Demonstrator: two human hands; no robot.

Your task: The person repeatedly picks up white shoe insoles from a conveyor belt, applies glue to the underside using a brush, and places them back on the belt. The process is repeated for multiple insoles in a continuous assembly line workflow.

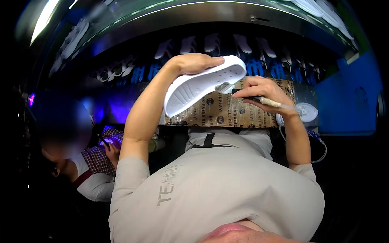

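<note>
My left hand [197, 63] is closed on the rim of a white shoe sole [200, 91], thumb along its far edge. The sole is tilted so that its ribbed and dimpled hollow side shows. My right hand [261, 92] grips a brush [225, 88] by its dark handle, with pale wrapping and a clear tube at the rear end. The flat bristles are at the sole's near edge, by the forepart; I cannot tell whether they touch it. Under both hands is a brown printed board covered in tape [219, 115].
A white round dish [306, 112] and a thin hose lie right of the board, beside a blue panel [344, 97]. Several shoe parts [212, 42] hang or stand in a row beyond, below a metal-edged shelf [227, 16]. At left a co-worker in a checked apron [97, 164] sits close by.
</note>
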